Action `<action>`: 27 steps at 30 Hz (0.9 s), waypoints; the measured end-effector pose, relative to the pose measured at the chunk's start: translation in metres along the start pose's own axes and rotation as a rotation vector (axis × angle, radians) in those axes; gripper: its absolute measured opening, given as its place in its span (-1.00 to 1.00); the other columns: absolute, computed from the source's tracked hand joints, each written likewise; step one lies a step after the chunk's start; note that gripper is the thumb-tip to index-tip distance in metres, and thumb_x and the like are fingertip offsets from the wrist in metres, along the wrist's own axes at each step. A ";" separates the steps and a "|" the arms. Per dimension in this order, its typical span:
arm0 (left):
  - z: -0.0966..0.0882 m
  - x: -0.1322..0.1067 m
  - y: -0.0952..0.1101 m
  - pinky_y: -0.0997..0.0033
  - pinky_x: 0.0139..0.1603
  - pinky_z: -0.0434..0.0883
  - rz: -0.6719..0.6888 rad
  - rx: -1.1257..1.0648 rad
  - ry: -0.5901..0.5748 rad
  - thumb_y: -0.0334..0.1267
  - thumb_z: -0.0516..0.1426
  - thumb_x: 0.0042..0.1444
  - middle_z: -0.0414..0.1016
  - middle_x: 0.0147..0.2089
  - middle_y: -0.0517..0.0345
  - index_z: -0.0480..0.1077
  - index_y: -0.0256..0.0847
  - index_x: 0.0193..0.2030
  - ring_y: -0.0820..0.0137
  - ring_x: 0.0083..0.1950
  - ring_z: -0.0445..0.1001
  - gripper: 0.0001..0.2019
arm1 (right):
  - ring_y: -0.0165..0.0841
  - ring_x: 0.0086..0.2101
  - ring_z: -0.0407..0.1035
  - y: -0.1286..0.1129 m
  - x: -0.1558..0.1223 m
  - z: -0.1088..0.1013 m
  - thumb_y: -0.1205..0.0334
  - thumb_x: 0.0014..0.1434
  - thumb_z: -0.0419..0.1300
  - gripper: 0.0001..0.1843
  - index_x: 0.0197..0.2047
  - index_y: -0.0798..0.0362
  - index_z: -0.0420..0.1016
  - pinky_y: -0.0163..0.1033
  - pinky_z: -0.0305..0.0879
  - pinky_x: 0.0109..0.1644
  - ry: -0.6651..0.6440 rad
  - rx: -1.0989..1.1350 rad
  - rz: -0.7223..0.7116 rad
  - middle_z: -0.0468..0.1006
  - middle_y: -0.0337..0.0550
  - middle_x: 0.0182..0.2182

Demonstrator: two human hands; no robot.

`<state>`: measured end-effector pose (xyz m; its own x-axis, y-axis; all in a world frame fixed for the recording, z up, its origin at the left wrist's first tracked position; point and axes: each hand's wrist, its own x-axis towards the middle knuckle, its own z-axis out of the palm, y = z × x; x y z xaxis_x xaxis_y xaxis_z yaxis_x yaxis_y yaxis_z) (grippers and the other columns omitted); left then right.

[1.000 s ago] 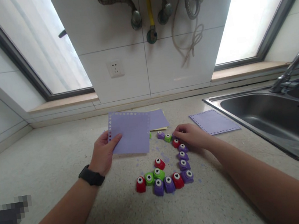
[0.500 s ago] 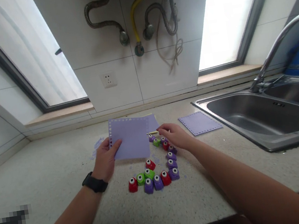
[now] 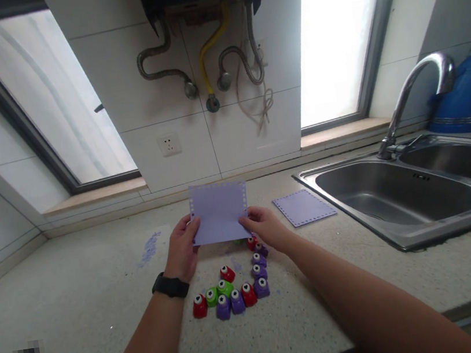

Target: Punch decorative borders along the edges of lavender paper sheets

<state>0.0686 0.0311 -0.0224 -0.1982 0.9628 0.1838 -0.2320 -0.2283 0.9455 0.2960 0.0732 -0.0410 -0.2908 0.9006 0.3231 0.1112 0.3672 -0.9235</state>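
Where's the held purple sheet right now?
In the head view, the sheet is just left of centre, held between the left hand and right hand, partly hiding the row of punches.

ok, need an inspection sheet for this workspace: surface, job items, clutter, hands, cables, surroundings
Surface: pale speckled counter.
Job items: purple sheet held up, holes along its top and side edges; small punches in red, green and purple below it, some partly hidden; flat purple paper with punched edges beside the sink.
Clutter: purple scraps, left of the left hand.
Hands: left hand pinches the sheet's left edge, right hand its right.
Cables: thin pale cord, looped, hanging on the wall.
Surroundings: faucet, blue container, wall socket, yellow pipe.
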 end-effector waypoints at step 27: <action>-0.027 -0.001 -0.015 0.44 -0.51 0.27 0.015 0.376 -0.183 0.00 0.36 -0.01 0.52 -0.50 0.13 0.60 -0.21 -0.32 0.40 -0.50 0.38 -0.71 | -0.28 -0.32 0.42 0.010 0.005 -0.009 0.03 0.22 0.21 -0.75 -0.21 0.05 0.53 -0.18 0.33 -0.20 0.036 -0.026 -0.046 0.58 -0.17 -0.33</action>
<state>0.0465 0.0300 -0.0443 -0.0186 0.9774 0.2105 0.1405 -0.2059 0.9684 0.3040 0.0829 -0.0466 -0.2621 0.8901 0.3730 0.1231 0.4141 -0.9018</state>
